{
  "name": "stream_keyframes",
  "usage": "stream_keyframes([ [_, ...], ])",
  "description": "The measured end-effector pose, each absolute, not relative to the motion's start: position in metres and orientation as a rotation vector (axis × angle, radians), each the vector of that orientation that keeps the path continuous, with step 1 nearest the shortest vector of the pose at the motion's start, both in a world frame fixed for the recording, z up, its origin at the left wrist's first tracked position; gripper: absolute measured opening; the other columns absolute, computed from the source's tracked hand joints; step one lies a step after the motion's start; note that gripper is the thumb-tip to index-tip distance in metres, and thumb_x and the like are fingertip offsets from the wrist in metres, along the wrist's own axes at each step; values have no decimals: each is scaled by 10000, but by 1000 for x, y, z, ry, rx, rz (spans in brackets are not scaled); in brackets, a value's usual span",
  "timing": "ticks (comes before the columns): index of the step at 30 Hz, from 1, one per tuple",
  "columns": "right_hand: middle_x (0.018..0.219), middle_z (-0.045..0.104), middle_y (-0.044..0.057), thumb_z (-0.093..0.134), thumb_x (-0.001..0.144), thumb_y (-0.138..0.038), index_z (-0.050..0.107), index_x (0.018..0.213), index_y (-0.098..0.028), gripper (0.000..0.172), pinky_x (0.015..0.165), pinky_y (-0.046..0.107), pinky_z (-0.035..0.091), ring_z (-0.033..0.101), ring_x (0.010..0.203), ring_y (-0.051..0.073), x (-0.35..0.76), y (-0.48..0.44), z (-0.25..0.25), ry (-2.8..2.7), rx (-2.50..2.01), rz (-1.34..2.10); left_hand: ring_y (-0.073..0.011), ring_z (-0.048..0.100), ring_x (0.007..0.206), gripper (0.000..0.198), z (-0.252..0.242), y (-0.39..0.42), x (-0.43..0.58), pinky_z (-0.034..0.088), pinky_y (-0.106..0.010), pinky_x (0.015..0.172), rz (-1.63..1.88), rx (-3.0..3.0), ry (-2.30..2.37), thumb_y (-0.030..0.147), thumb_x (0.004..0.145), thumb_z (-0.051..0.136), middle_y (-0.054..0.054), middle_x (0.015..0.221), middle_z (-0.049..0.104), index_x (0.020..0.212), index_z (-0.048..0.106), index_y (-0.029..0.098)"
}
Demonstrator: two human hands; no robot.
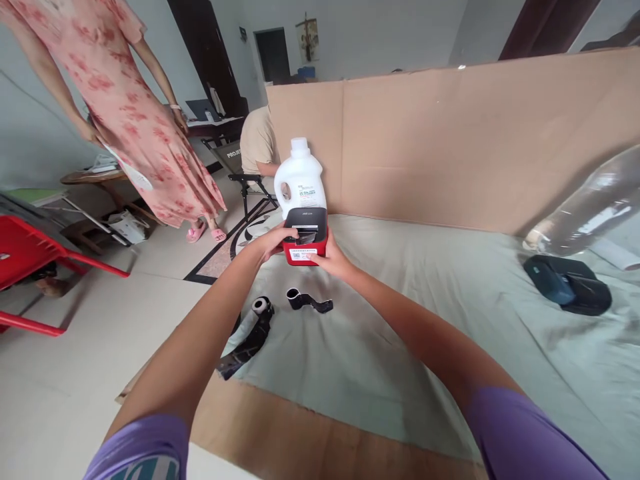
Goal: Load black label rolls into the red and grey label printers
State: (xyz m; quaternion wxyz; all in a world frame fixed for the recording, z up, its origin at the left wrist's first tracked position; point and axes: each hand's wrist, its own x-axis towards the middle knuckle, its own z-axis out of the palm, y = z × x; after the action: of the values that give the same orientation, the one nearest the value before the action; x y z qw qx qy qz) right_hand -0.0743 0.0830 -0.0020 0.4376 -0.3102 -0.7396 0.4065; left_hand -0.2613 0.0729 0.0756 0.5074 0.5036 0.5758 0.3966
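Both my hands grip a small red and black label printer [309,220] at its two sides. My left hand [277,241] wraps its left side, thumb on the top near the paper slot. On the right side is my right hand [333,257], its thumb on the white label at the front. Right behind the printer stands a white jug-shaped bottle [303,177] with a handle and cap. Nearer me on the cloth lie a partly unrolled dark strip roll [311,302] and a larger dark roll [255,333] with a white core.
A pale green cloth [400,267] covers the table, with a cardboard panel [425,140] along its back. At right lie a black device [567,283] and a clear plastic bag [595,200]. A person in a pink dress [125,113] stands left; another sits behind the panel. A red chair [45,250] is at far left.
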Motion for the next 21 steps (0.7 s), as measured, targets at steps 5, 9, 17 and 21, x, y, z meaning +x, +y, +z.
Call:
stream_keyframes([
  [5, 1498, 500, 122, 757, 792, -486, 204, 1581, -227, 998, 1179, 513, 359, 414, 1425, 310, -77, 86, -8, -1836, -911, 963, -204, 676, 844, 651, 49, 90, -265, 541, -320, 790, 949, 1166, 1352, 231, 586, 660, -34, 958, 746, 1234, 598, 213],
  [9, 1504, 508, 100, 762, 784, -476, 229, 1579, -233, 987, 1188, 525, 350, 413, 1433, 317, -73, 88, -8, -1842, -941, 976, -214, 689, 875, 656, 43, 90, -265, 546, -338, 835, 947, 1149, 1309, 232, 598, 666, -41, 952, 746, 1251, 604, 200],
  [17, 1571, 431, 152, 672, 800, -522, 411, 1507, -203, 818, 1199, 547, 308, 412, 1449, 346, 92, 28, -14, -1902, -1281, 760, -270, 351, 1495, 783, 74, 50, -226, 324, -400, 1215, 1529, 1404, 1491, 140, 679, 641, -52, 1539, 501, 1444, 485, 203],
  [21, 1410, 566, 198, 582, 827, -514, 520, 1384, -163, 661, 1103, 571, 386, 509, 1329, 362, 259, -28, -14, -1716, -1621, 254, -244, 294, 1530, 753, 62, -10, -132, 206, -403, 1273, 1436, 1848, 1227, 158, 750, 602, -38, 1603, 417, 1490, 471, 208],
])
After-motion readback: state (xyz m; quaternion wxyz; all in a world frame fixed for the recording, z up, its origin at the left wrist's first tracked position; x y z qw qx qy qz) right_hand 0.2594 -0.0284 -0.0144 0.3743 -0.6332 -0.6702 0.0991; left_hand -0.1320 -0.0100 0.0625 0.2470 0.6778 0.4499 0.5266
